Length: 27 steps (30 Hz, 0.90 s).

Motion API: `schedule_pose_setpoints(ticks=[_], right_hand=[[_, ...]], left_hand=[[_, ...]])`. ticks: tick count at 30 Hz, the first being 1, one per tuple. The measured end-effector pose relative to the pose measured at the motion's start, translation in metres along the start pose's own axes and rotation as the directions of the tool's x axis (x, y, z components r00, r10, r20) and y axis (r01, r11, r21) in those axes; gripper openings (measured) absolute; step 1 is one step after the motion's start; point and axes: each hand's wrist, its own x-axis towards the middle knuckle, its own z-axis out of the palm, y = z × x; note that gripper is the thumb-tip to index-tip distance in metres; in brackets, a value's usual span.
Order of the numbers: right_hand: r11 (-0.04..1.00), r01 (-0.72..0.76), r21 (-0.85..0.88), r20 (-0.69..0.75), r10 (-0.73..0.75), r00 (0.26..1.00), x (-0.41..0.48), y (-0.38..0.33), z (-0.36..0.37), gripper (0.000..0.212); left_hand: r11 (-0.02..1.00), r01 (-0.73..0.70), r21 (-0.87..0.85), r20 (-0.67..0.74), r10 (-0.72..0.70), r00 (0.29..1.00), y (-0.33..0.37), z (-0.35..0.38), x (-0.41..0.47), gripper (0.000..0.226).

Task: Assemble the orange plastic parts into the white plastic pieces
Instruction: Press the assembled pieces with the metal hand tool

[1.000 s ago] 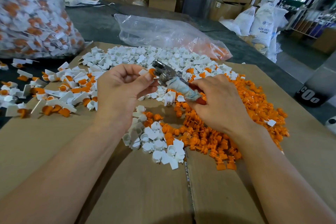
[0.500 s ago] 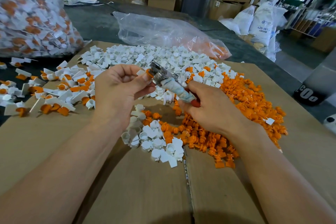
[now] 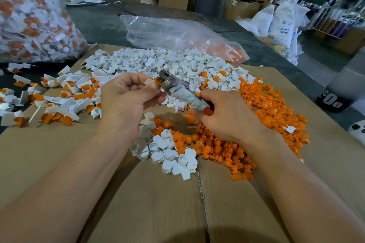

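Flattened brown cardboard sheet (image 3: 59,154): work surface, with a seam running toward the viewer. It carries nearly all the loose stock.
Large clear plastic sack of finished white-and-orange pieces (image 3: 29,16): far left, packed full, beyond the cardboard's corner.
Slack clear plastic bag (image 3: 177,33): far side, lying flat on the dark table, with a few orange parts showing at its right end.
Heap of white plastic pieces (image 3: 158,61): far middle of the cardboard. The pieces are cup-shaped bodies with flat tabs.
Heap of orange plastic parts (image 3: 266,108): right half of the cardboard, meeting the white heap at its far edge and running under the right wrist.
Scatter of assembled pieces (image 3: 59,102): left, white tabs with orange inserts, partly off the cardboard's edge.
Small cluster of white pieces (image 3: 169,154): near centre, between the forearms, touching the orange heap.
Left hand (image 3: 126,102): raised over the centre, thumb and forefinger pinching one small white piece with an orange part in it (image 3: 152,81).
Right hand (image 3: 227,116): fingers curled round the tool's handle, low over the orange heap.
Metal-headed hand tool with tape-wrapped handle (image 3: 177,90) (a red end shows at the palm): slanted up from the right hand toward the left, its head against the pinched piece.
Single white tabbed piece (image 3: 289,129): lying alone on the orange heap's right side.
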Motion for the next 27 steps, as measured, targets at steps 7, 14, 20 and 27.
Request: schedule_pose_setpoints(ticks=[7, 14, 20, 27], right_hand=[[1.000, 0.006, -0.020, -0.001, -0.006, 1.000, 0.001, 0.000, 0.002, 0.039], [0.997, 0.016, -0.071, -0.022, -0.018, 1.000, 0.003, 0.000, 0.004, 0.036], [0.999, -0.008, -0.047, -0.027, 0.007, 1.000, 0.002, 0.004, 0.006, 0.033], [0.964, -0.235, -0.122, -0.208, 0.207, 0.956, 0.009, 0.036, -0.005, 0.040]], left_hand=[[1.000, 0.026, -0.009, -0.021, -0.026, 0.999, 0.001, 0.000, -0.001, 0.021], [0.999, 0.048, -0.004, -0.037, -0.048, 0.998, 0.001, 0.000, -0.001, 0.021], [0.985, 0.158, -0.075, -0.004, -0.159, 0.987, 0.005, 0.000, 0.001, 0.017], [0.976, 0.211, -0.054, 0.055, -0.209, 0.976, 0.006, 0.002, 0.000, 0.012]])
